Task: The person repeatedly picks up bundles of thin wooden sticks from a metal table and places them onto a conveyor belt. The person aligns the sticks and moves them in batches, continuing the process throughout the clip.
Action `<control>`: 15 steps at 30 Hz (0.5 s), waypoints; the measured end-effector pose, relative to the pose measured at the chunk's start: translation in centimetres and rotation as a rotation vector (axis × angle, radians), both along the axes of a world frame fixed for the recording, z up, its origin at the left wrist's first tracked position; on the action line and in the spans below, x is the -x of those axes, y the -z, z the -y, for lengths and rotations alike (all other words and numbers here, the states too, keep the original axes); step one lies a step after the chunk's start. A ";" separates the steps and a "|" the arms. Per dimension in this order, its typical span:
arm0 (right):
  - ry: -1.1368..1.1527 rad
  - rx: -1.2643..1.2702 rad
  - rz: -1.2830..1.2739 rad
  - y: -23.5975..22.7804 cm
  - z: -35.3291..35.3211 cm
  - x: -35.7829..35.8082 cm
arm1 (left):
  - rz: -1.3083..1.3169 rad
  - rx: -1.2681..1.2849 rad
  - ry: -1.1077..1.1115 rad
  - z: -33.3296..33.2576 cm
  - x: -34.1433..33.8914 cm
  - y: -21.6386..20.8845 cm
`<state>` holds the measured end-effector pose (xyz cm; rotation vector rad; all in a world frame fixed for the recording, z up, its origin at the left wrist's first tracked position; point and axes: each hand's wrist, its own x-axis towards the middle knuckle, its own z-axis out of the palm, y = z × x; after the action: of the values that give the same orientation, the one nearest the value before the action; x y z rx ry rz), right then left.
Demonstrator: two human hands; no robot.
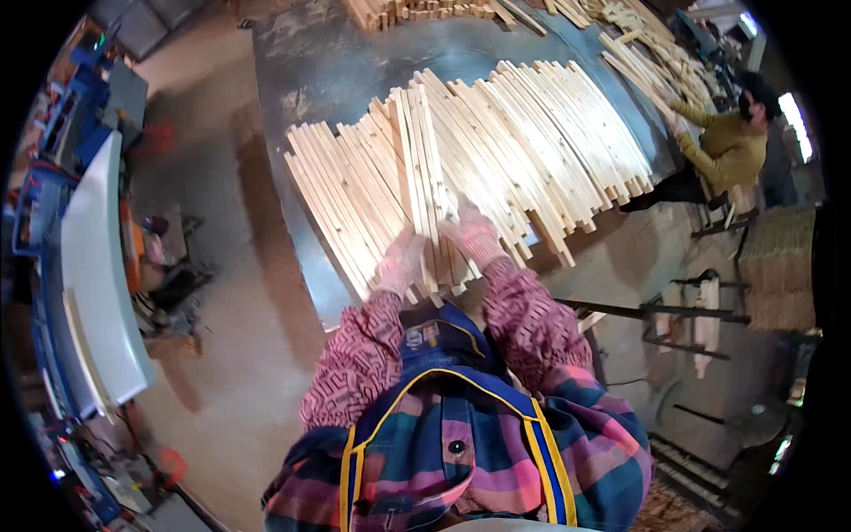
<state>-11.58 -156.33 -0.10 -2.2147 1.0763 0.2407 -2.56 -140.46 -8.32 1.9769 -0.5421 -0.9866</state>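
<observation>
While both forearms reach up from the lower edge in pink patterned sleeves over a plaid jacket [470,452] with blue and yellow straps, the two gloved hands meet at the near end of a bundle of wooden slats [436,213]. Left hand [401,259] sits on the left side of the bundle, fingers curled around the slat ends, wrist bent slightly inward. Right hand [476,236] is a bit higher on the right side, fingers wrapped over the top of the same slats, closed on them. Hands are near each other, slats pinched between them. Bundle stands slightly raised above the rest, pointing away from the person.

Around it, a wide fan of pale slats [532,142] lies on a grey metal table [328,71], ends overhanging the near edge. Left of the table, bare floor and a long white board [93,266]. Far right, another person in a yellow top [731,151] leans on the table edge by more stacked wood [656,44]. Far end holds small wooden blocks [417,11].
</observation>
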 end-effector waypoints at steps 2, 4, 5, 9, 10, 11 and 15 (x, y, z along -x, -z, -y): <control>0.082 0.124 -0.029 0.8 -1.1 -4.4 | -0.056 -0.046 0.037 -1.5 0.4 -0.1; 0.216 0.221 -0.214 2.2 -2.2 -8.1 | -0.224 0.000 -0.073 -3.2 1.1 -0.2; 0.266 0.144 -0.225 3.0 -1.7 -8.6 | -0.316 -0.059 -0.151 -4.0 1.4 -0.2; 0.335 -0.146 -0.079 5.4 1.2 -5.8 | -0.258 -0.126 -0.058 -6.0 2.3 -0.2; 0.334 -0.227 0.024 5.3 2.6 -4.2 | -0.260 -0.088 -0.070 -6.2 2.3 -0.2; 0.328 -0.308 0.129 4.8 4.1 -2.6 | -0.319 -0.004 -0.144 -6.2 2.5 -0.4; 0.676 -0.792 0.904 1.3 5.2 12.6 | -0.274 0.024 -0.073 -4.7 3.5 -1.1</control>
<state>-24.17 -161.54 -1.44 -0.9641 0.8935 -0.5089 -6.02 -135.72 -7.26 1.7892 -0.3249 -1.1756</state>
